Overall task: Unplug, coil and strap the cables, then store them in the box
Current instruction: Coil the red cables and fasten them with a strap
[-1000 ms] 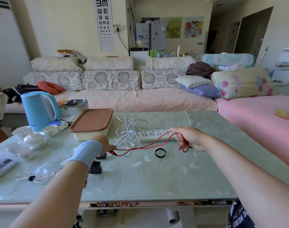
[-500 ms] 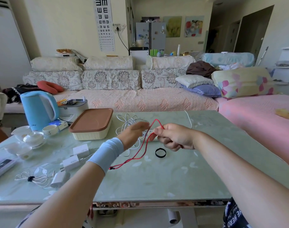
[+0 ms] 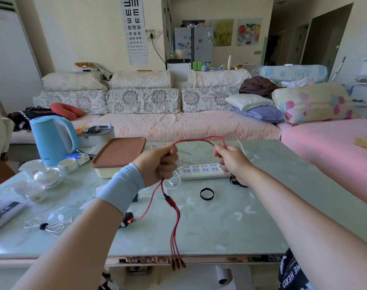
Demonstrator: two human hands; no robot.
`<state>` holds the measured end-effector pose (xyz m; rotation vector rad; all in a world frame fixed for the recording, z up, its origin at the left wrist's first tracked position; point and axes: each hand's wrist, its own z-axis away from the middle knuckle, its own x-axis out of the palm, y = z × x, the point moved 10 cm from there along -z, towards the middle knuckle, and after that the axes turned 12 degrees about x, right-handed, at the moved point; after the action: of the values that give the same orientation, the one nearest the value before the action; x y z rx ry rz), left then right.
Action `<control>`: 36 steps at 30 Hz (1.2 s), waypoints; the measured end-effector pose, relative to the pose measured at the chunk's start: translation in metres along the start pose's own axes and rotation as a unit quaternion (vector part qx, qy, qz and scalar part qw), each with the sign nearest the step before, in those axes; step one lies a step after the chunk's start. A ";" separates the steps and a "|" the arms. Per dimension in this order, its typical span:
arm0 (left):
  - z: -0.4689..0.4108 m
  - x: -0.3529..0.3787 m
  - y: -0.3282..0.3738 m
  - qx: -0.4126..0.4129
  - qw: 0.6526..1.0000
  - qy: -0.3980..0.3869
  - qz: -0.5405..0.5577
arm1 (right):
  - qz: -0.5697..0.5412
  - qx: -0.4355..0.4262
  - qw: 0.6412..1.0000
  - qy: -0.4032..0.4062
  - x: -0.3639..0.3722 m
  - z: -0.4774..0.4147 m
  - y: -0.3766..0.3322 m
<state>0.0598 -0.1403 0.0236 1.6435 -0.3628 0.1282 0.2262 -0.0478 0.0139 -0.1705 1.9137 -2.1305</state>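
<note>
Red cable (image 3: 170,201) was lifted clear of the table (image 3: 262,216) between both hands.
The left hand (image 3: 157,164) was fisted round it and the right hand (image 3: 230,162) pinched the next stretch, with a span arched between them, probably to size an even turn of the coil. Its branched ends dangled below. The black strap ring (image 3: 206,194) lay near the power strip (image 3: 201,170), handy for binding. The box (image 3: 119,158) sat lidded at left.

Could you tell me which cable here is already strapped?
The white coiled cable at near left, cinched by a black band; the red braided cable and loose white cables have none.
</note>
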 end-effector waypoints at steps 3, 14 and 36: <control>-0.003 0.012 0.029 0.080 0.991 0.002 0.105 | 0.041 -0.004 0.992 -0.118 0.044 0.014 0.001; -0.008 0.012 0.075 0.200 0.973 0.039 0.106 | 0.271 -0.019 0.911 -0.310 0.132 0.077 0.015; -0.013 -0.136 0.025 0.198 0.849 0.339 -0.352 | 0.144 0.119 0.926 -0.327 0.078 0.002 0.077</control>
<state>-0.0743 -0.1073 0.0082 1.9085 0.8638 0.2258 0.1618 -0.0784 -0.0689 -0.4545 1.2056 -1.7801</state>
